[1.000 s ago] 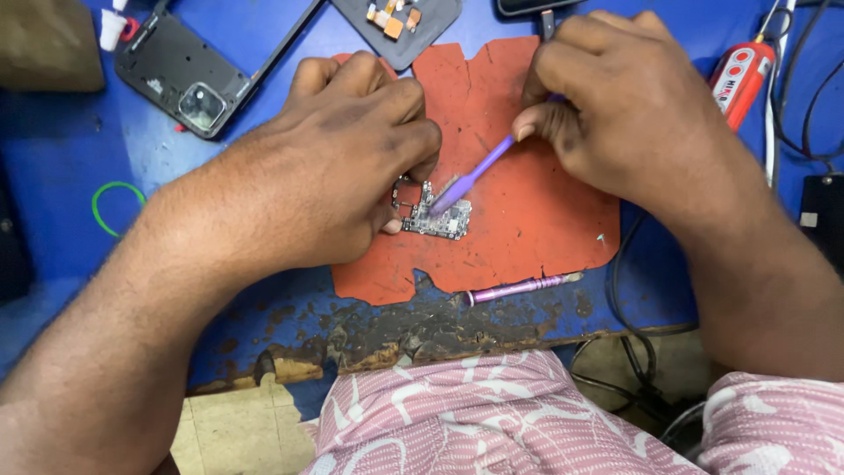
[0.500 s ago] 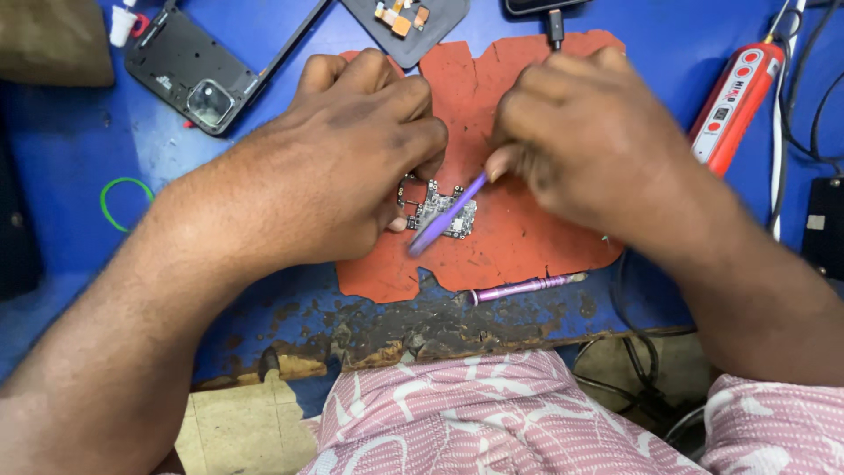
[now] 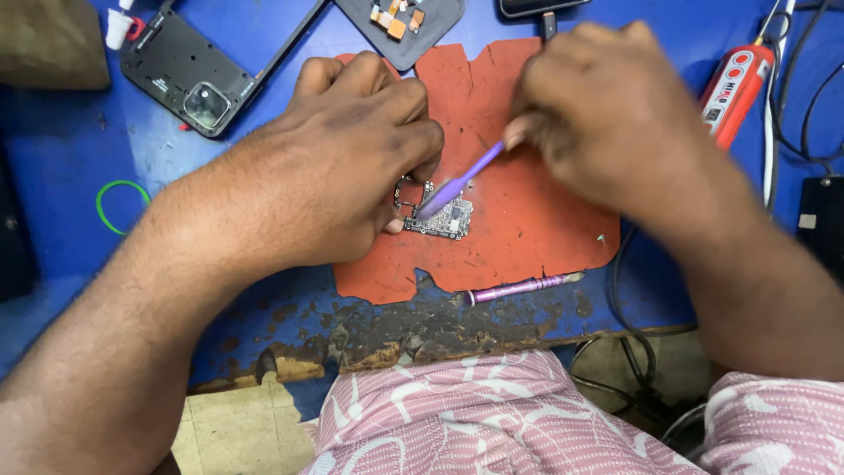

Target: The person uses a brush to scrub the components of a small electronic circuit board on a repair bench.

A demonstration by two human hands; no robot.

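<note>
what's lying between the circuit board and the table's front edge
In the head view, a purple screwdriver lies between the circuit board and the table's worn front edge.

I am working at a blue-topped workbench (image 3: 220,273) whose front edge (image 3: 387,339) is flaking, the paint worn off to dark, rusty patches. Below that edge, pale floor tiles (image 3: 242,431) are showing beside my knee, with black cables (image 3: 633,352) hanging down past the bench at the other side. Even, soft light is falling across the surface, casting only faint shadows.
</note>
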